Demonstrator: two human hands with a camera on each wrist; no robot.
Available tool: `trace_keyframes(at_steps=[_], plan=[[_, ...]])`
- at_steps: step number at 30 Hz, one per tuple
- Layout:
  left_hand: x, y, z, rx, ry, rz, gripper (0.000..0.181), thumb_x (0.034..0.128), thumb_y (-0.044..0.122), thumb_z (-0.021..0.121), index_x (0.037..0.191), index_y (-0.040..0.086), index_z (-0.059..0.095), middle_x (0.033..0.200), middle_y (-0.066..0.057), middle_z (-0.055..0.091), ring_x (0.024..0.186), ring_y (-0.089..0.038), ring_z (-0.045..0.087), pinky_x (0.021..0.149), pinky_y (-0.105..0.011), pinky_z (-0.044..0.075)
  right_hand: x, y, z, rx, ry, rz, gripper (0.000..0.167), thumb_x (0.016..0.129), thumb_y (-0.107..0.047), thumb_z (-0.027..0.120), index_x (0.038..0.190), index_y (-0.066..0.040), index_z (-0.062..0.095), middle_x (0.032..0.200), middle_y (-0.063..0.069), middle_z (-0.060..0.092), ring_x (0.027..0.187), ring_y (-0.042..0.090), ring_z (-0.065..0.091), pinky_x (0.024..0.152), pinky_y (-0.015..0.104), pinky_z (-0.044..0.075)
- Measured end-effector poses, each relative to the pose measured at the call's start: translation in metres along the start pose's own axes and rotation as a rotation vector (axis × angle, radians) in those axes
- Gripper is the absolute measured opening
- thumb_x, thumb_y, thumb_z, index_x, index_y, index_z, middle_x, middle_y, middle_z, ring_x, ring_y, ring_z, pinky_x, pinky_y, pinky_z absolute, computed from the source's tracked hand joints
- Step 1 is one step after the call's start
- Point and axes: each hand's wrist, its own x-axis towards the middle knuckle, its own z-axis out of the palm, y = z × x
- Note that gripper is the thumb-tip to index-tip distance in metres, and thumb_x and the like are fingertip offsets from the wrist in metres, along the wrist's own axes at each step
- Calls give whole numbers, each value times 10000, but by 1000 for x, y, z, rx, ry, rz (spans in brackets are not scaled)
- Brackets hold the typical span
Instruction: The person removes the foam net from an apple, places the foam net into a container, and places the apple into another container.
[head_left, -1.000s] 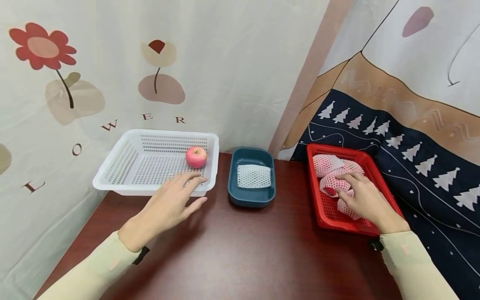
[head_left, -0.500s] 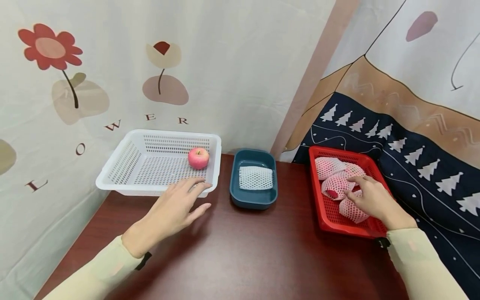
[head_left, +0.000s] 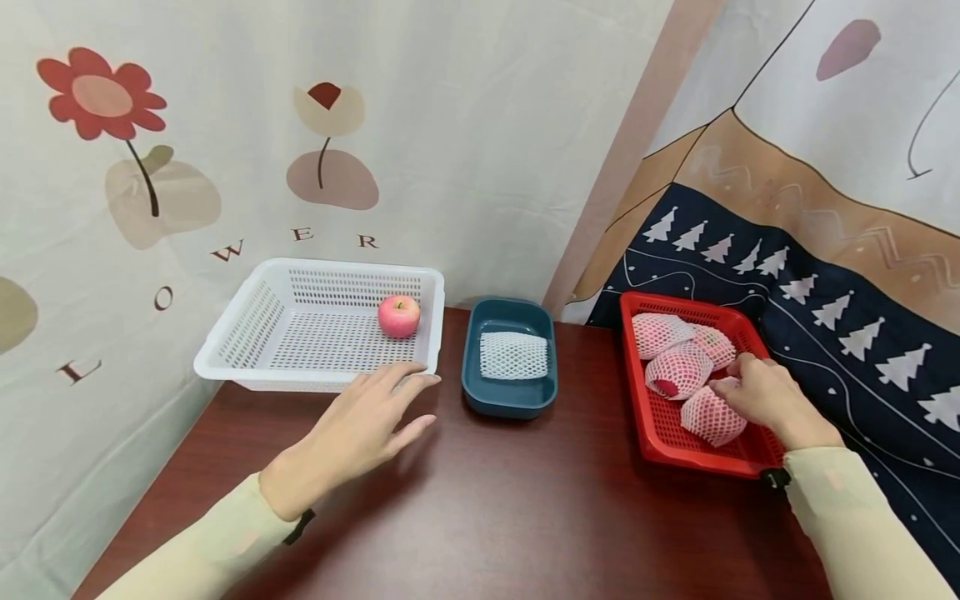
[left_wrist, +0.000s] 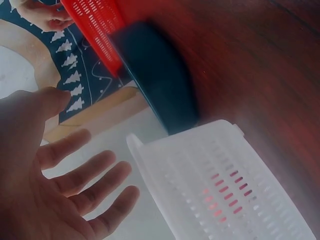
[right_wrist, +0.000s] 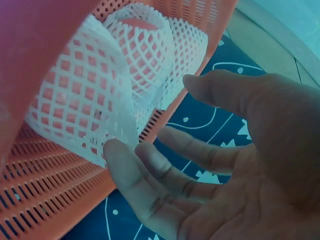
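A white basket point(head_left: 322, 335) holds a bare apple point(head_left: 399, 317) beyond the spread, empty left hand point(head_left: 356, 432), a blue tray point(head_left: 510, 405) isolates a foam net point(head_left: 513, 356), and a red basket point(head_left: 671, 452) holds fruits point(head_left: 679, 372), probably netted against bruising, beside the parted-fingered, empty right hand point(head_left: 772, 400).

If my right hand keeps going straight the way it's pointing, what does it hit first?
Most likely one of the netted fruits in the red basket; your right hand points in over them. Depth is hard to judge, so I can't say which it meets first.
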Motion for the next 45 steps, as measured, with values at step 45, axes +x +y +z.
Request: trace_keyframes(at_steps=[45], plan=[[11, 30, 24, 23, -54, 92, 523, 1068, 412, 849, 1520, 180, 725, 1543, -72, 714, 1405, -326, 713, 1121, -559, 628, 38, 3, 3, -7, -429, 105, 887, 1108, -404, 770, 1469, 289, 349, 1236, 406, 568, 922, 354, 706, 763, 383, 711]])
